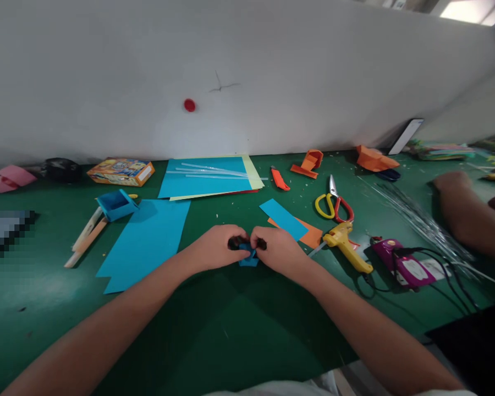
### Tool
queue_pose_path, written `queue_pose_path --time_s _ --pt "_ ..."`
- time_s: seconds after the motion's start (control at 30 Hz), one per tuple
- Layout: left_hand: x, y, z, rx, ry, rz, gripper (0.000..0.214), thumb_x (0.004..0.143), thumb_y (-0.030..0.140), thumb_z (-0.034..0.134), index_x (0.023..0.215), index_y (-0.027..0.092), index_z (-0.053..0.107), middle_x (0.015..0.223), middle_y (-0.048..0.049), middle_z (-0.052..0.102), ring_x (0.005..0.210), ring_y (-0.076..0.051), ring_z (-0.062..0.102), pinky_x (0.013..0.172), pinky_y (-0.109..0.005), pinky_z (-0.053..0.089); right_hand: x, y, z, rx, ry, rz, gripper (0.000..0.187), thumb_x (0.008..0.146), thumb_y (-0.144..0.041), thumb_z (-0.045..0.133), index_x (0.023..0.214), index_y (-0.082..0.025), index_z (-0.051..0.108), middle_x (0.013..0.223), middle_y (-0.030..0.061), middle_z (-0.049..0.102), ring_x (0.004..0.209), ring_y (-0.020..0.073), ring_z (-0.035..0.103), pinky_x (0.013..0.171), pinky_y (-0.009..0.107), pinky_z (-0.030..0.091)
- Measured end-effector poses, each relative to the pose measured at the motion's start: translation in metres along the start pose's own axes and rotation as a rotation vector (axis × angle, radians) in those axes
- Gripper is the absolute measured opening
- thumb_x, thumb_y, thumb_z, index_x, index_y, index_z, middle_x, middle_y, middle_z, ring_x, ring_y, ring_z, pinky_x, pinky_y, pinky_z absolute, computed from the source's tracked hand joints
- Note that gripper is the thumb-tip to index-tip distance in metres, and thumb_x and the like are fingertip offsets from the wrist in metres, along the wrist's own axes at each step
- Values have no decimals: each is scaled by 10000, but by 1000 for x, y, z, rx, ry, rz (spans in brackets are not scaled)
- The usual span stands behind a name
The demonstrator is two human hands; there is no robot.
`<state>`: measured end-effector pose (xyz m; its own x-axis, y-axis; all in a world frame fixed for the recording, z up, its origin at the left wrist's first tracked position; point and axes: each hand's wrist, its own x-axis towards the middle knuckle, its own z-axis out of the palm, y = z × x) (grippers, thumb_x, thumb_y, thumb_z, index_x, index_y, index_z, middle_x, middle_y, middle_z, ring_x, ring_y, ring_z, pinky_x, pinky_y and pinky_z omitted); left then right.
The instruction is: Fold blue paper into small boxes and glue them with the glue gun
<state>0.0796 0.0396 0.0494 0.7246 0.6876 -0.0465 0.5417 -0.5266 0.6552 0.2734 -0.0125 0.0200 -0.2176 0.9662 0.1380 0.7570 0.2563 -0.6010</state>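
Observation:
My left hand (216, 247) and my right hand (276, 248) meet at the middle of the green table (239, 324). Both are closed in a pinch on a small folded blue paper piece (248, 258) that rests on the table between them. Most of the piece is hidden by my fingers. A large blue paper sheet (146, 239) lies just left of my left hand. A smaller blue strip (284, 218) lies on an orange paper scrap (311, 236) just behind my right hand.
A yellow glue gun (348, 247), a purple device with cables (402, 267) and scissors (334, 204) lie to the right. A blue paper box (116, 204), a printed carton (121, 171), glue sticks on blue paper (208, 176) and an orange cutter (279, 179) sit behind. Another person's arm (466, 212) rests far right.

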Motion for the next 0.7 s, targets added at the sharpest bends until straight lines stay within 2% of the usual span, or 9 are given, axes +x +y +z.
queue_pose_path --time_s 0.17,0.3,0.43,0.53,0.7 --pt "2 1 6 -52 -5 -69 163 786 264 675 937 247 732 949 -5 739 865 -195 686 695 -274 491 1 -3 -12 50 -92 -75 260 753 -7 549 769 -220 697 850 -13 712 785 146 617 672 239 393" --pt "3 4 8 -39 2 -134 155 785 233 646 917 240 726 931 -10 744 847 -201 685 672 -279 478 1 -4 -20 92 -139 -89 292 769 -5 541 814 -222 731 905 -5 735 801 148 640 688 241 426" --pt "5 5 11 22 21 -168 107 787 250 639 874 230 700 901 -18 740 798 -206 670 608 -279 433 0 -5 -21 65 -147 -58 261 779 -23 536 819 -215 708 869 1 725 760 151 626 639 246 412" --pt "6 4 14 118 36 -173 62 781 267 647 823 222 654 847 -11 717 748 -198 638 562 -277 377 -1 -7 -20 35 -135 -29 179 801 -91 581 900 -216 662 824 -8 699 730 149 610 593 236 390" --pt "7 8 18 229 48 -174 25 762 212 647 752 217 625 808 -7 679 754 -192 612 580 -284 363 0 -11 -16 -47 -144 41 216 784 -116 618 970 -220 656 883 -6 715 786 151 621 609 228 376"
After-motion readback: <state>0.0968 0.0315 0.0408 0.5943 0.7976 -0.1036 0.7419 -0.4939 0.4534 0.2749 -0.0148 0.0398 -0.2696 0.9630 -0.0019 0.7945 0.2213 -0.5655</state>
